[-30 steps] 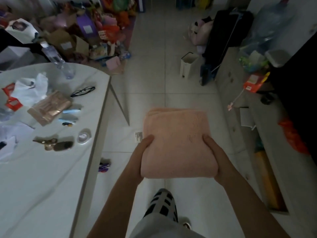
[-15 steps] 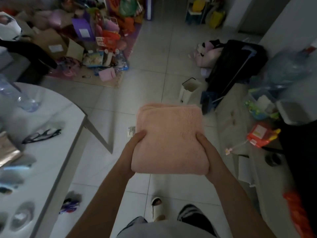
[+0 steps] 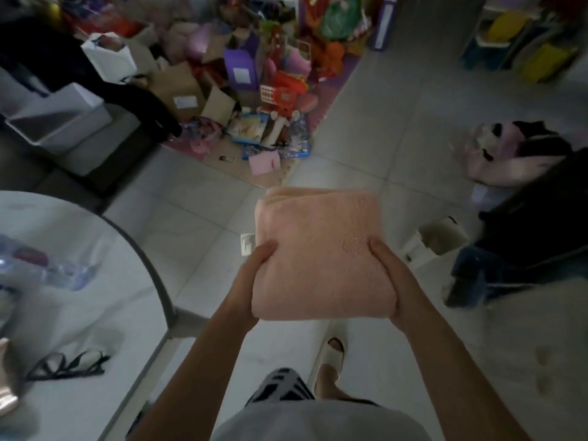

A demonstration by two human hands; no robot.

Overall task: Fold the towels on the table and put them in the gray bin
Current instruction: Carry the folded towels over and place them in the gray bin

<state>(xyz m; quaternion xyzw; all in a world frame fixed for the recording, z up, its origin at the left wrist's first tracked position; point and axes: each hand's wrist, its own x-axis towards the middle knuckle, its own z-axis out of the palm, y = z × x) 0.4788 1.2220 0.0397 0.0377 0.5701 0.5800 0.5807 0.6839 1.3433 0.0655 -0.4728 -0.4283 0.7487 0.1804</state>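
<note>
1. Folded pink towel (image 3: 323, 253) up in the air, carried over the tiled floor (image 3: 197, 218), out in front of the person's body and clear of the white table (image 3: 95, 313) at the left.
2. Left hand (image 3: 251, 281) clamps the towel's near left edge, thumb on top, the other fingers tucked out of sight under the fabric.
3. Right hand (image 3: 393, 281) does the same on the near right edge, thumb pressed into the pile.
4. A white tag (image 3: 248, 245) sticks out from the towel's left side, just above the left thumb; there are printed lines on it, too small and blurred to read.
5. On the table: black eyeglasses (image 3: 68, 367) near the front, a clear plastic bottle (image 3: 47, 268) lying further back.
6. Far end of the room, a heap of toys and boxes: a purple box (image 3: 240, 66) with a white label, a brown cardboard box (image 3: 179, 87) with a white sticker. No lettering legible on either.
7. Below the towel, one foot in a pale slipper (image 3: 332, 358) on the tiles.
8. At the right, a small white bin (image 3: 436, 240) stands on the floor beside dark bags (image 3: 537, 214).
</note>
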